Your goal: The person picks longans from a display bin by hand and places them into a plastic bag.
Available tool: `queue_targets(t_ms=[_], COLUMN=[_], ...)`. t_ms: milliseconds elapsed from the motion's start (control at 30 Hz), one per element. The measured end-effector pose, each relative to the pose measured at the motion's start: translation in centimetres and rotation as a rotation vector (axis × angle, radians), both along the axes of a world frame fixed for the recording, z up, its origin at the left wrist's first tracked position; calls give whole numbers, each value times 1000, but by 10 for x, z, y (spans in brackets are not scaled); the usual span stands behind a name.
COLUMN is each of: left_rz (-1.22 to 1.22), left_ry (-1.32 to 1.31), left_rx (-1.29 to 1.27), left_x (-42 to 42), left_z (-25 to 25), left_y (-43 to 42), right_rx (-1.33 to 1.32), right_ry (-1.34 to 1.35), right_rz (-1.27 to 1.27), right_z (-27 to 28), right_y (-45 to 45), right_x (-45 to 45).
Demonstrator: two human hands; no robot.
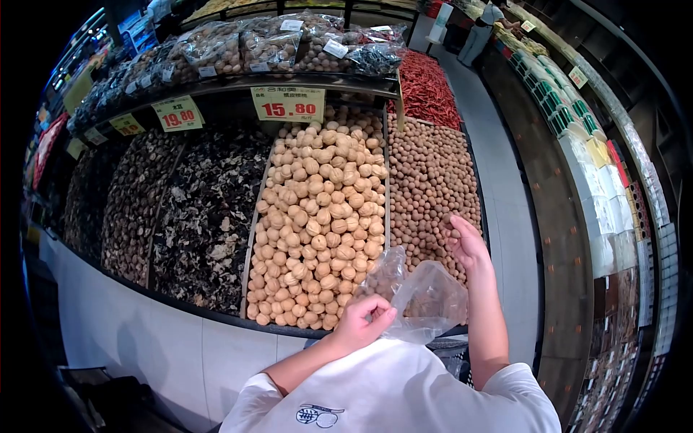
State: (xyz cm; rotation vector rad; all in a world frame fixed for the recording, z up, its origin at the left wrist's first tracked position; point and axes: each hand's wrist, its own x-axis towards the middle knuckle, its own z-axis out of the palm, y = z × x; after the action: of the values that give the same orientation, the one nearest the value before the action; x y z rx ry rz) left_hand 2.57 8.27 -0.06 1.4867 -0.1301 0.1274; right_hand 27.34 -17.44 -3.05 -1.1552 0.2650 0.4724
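My left hand (364,321) is closed, fingers pinching the rim of a clear plastic bag (433,292) that hangs open in front of my chest. A few brown round things show through the bag's film, but I cannot tell whether they lie inside or behind it. Over the bin of dried longans (433,169), my right hand (468,242) has its fingers curled around a dried longan (453,233). To the left of that bin lies a heap of pale walnuts (321,209), close to my left hand.
Black wood ear fungus (209,216) and dried mushrooms (137,209) fill bins on the left. Red chillies (426,86) lie behind the longans. Bagged goods (274,47) line the shelf above a price sign (289,105). A person (482,32) stands down the aisle.
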Motion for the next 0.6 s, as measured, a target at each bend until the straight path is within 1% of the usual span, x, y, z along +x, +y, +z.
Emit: queue_targets(t_ms=[100,233,300,333,367,433,467,533,567,600], left_rz=[-7,-29,-43,-49,-53,-17,-18,-15,-13,-16], left_ry=[-10,0,-3,-1,-6,-52,-56,-56,-57,-64], left_rx=[4,-22,-38,-53,-48,-53,-49,-39,-36,-38], left_x=[-2,-3,-3,-3,-3,-3,-4,-7,-8,-9], left_z=[1,1,2,3,3,3,4,9,10,12], left_y=[-3,-8,-11,-12,-13,-16,-16,-15,-15,-14], right_rx=[140,124,209,266,270,348,352,255,257,228], right_ry=[-76,-179,-216,-187,-194,-63,-68,47,46,114], right_rz=[-4,59,214,260,257,470,470,482,485,403], right_z=[50,107,126,131,134,134,129,112,104,93], right_y=[-28,-40,-37,-32,-27,-14,-4,16,23,29], right_x=[-45,-106,-130,-141,-150,-167,-174,-185,-189,-192])
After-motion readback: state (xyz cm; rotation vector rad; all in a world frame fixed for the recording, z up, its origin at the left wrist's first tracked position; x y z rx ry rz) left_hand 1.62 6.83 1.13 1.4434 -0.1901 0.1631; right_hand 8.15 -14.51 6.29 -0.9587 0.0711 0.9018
